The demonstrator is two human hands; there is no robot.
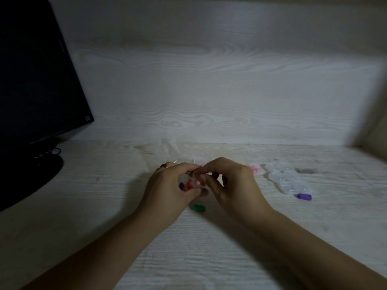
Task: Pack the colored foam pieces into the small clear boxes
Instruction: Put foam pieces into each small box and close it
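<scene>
Both hands meet at the middle of the table around a small clear box [196,181]. My left hand [171,185] grips the box, with red and purple foam pieces [185,185] showing inside its curled fingers. My right hand [232,181] pinches the box's upper edge from the right. A green foam piece [198,207] lies on the table just below the hands. A purple foam piece [304,196] lies at the right, beside a heap of empty clear boxes [287,178]. Pink pieces in clear packaging [254,169] peek out behind my right hand.
A dark monitor [35,84] on a round stand [39,170] fills the left side, with cables at its base. A pale wood-grain wall [209,91] rises behind the table [188,248]. Clear plastic bags [169,147] lie near the wall.
</scene>
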